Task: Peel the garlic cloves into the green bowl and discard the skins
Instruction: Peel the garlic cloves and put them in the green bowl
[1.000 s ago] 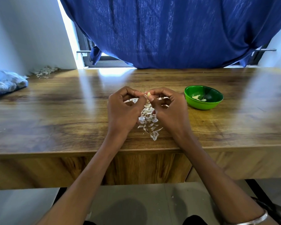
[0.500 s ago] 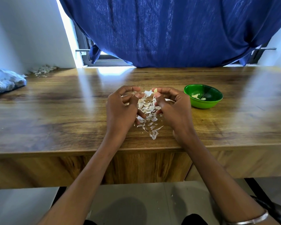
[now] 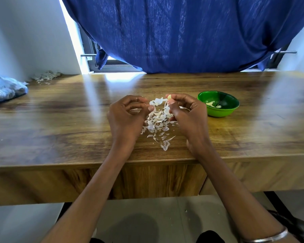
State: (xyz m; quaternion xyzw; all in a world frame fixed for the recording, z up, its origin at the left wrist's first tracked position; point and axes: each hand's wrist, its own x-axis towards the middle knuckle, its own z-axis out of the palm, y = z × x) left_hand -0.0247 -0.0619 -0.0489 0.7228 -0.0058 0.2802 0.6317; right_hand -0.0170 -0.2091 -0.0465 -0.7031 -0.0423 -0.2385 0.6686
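Observation:
My right hand [image 3: 188, 116] pinches a pale yellow garlic clove [image 3: 169, 97] between thumb and fingertips, above the wooden table [image 3: 60, 123]. A white strip of skin [image 3: 157, 102] stretches from the clove to my left hand [image 3: 128, 118], whose curled fingertips pinch its other end. Below and between the hands lies a loose pile of peeled skins [image 3: 156, 123]. The green bowl [image 3: 218, 113] stands just right of my right hand, with a few peeled cloves [image 3: 210, 103] inside.
A crumpled pale blue bag [image 3: 5, 88] lies at the table's far left. Another heap of skins [image 3: 46, 76] sits in the back left corner. A blue curtain [image 3: 182, 32] hangs behind the table. The table's front edge runs under my wrists.
My hands have drawn apart a little. The skin has come away from the clove and now stretches between them.

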